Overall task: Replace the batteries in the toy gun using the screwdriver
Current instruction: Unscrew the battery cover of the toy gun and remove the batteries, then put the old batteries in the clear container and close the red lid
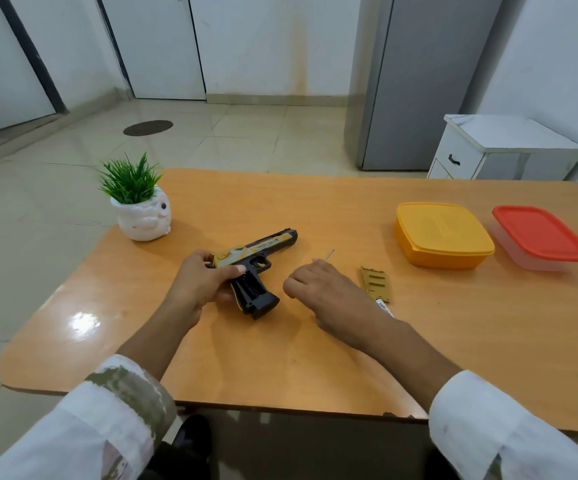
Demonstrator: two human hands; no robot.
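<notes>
A black and gold toy gun (258, 263) lies on its side on the orange table (315, 358), its grip open and pointing toward me. My left hand (201, 284) grips the rear of the gun, thumb across its side. My right hand (325, 294) hovers just right of the grip with fingers curled; a thin metal screwdriver shaft (329, 255) sticks out beyond its knuckles. A gold cover plate (377, 284) lies on the table to the right of that hand, and a battery (384, 308) peeks out beside the wrist.
A white pot with a green plant (140, 209) stands at the table's far left. A yellow lidded box (443, 235) and a red-lidded clear box (542, 237) sit at the right. A white cabinet (498, 150) stands beyond the table.
</notes>
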